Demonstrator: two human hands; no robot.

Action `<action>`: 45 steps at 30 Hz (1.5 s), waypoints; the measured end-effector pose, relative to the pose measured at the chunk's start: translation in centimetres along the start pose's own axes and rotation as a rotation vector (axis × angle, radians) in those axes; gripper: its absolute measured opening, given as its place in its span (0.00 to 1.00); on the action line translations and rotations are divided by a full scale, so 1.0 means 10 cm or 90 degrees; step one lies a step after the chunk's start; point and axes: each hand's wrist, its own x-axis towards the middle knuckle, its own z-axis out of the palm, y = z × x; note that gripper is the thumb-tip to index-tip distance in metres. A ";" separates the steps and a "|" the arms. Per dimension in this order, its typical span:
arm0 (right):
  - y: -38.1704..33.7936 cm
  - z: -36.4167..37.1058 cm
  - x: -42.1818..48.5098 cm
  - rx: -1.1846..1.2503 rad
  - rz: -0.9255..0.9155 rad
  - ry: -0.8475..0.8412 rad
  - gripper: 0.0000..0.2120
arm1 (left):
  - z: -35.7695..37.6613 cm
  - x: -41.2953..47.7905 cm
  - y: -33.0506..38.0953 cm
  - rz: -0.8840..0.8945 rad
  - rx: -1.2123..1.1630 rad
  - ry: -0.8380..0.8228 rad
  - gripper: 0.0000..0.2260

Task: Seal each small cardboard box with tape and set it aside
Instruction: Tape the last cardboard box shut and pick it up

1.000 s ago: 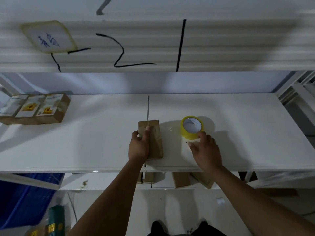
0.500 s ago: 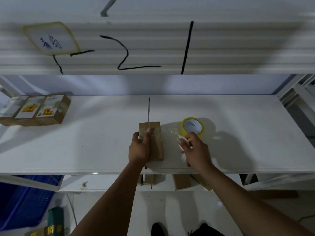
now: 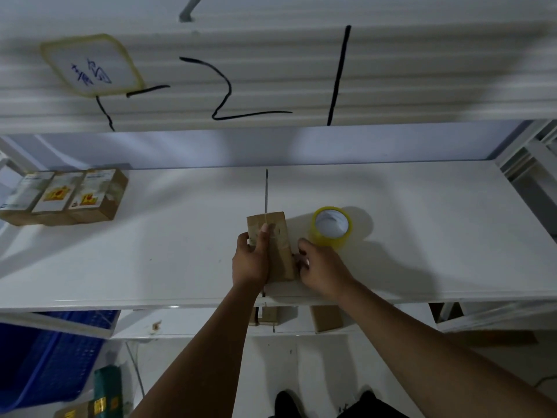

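Observation:
A small brown cardboard box (image 3: 278,239) lies lengthwise on the white shelf (image 3: 422,236), near its front edge. My left hand (image 3: 251,260) grips the box's left side, thumb pressed flat on its top. My right hand (image 3: 321,267) touches the box's right side, fingers curled against it; whether it pinches a strip of clear tape is too faint to tell. A yellow-cored tape roll (image 3: 331,227) stands just right of the box, apart from both hands.
Three labelled cardboard boxes (image 3: 64,196) sit in a row at the shelf's far left. More brown boxes (image 3: 325,318) lie on a lower shelf below the front edge. A blue crate (image 3: 45,357) stands low at the left. An upper shelf overhangs.
My right hand has left the tape roll and moved left to the box's right side. The left hand has kept its hold on the box.

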 end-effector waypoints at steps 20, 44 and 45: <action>0.46 -0.38 -0.12 -0.213 0.034 0.047 0.22 | -0.41 -0.15 0.00 -0.111 -0.268 -0.041 0.25; -0.43 -1.37 -0.48 0.797 0.436 0.071 0.18 | 0.55 -1.26 1.04 -0.037 -0.292 -0.057 0.16; -0.40 -1.39 -0.50 0.792 0.449 0.066 0.17 | 0.57 -1.26 1.04 -0.043 -0.284 -0.049 0.16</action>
